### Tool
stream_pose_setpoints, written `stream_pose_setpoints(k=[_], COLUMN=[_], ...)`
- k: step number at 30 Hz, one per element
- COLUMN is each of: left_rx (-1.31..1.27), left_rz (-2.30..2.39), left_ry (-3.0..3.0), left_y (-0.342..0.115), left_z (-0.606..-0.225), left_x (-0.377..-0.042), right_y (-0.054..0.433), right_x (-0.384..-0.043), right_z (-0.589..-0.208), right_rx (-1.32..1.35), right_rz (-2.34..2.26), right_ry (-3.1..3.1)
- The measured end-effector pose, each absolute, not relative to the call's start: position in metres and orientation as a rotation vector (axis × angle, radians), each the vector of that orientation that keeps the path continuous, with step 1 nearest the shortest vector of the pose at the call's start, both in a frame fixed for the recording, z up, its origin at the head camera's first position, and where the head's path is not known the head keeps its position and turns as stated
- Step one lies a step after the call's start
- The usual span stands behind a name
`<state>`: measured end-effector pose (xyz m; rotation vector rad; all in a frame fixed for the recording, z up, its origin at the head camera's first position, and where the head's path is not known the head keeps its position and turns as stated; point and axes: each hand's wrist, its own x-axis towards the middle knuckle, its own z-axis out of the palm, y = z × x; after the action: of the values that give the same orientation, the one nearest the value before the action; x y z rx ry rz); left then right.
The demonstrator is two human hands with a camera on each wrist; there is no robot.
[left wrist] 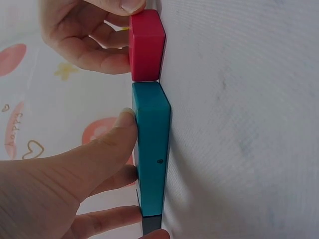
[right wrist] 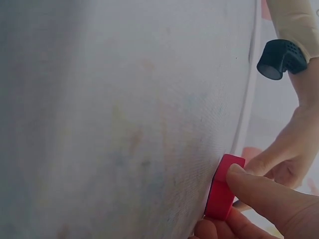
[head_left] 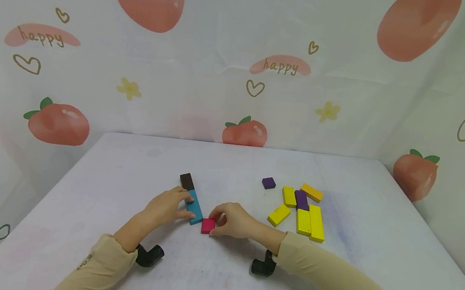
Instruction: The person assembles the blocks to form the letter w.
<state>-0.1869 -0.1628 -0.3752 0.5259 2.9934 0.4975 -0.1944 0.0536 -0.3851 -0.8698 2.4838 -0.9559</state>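
Observation:
A blue block (head_left: pixel 194 207) lies flat on the table, its far end against a dark brown block (head_left: pixel 186 181). My left hand (head_left: pixel 165 208) rests its thumb and fingertips along the blue block; one fingertip in the left wrist view lies by the dark block (left wrist: pixel 151 225). At the near end of the blue block sits a small red block (head_left: pixel 208 226). My right hand (head_left: pixel 234 219) pinches this red block between thumb and fingers, as the right wrist view shows. In the left wrist view only a thin gap parts the red block (left wrist: pixel 148 47) from the blue one.
To the right lie several yellow blocks (head_left: pixel 316 223), an orange-yellow block (head_left: pixel 311 192) and a purple block (head_left: pixel 301 200), some touching. A small purple block (head_left: pixel 268 183) lies apart, left of them. A printed cloth (head_left: pixel 206 71) hangs behind the white table (head_left: pixel 218 276).

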Motion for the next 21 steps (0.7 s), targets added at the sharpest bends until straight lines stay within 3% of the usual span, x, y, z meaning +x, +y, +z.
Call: stream_pose_setpoints(k=[21], left_rx=[0.528], left_rz=[0.509], left_ry=[2.990], left_y=[-0.163], left_z=[-0.376], left_x=[-0.187], right_y=[0.076], right_x=[-0.198], right_z=[-0.375], right_rx=[-0.817], right_rz=[-1.030], right_ry=[2.493])
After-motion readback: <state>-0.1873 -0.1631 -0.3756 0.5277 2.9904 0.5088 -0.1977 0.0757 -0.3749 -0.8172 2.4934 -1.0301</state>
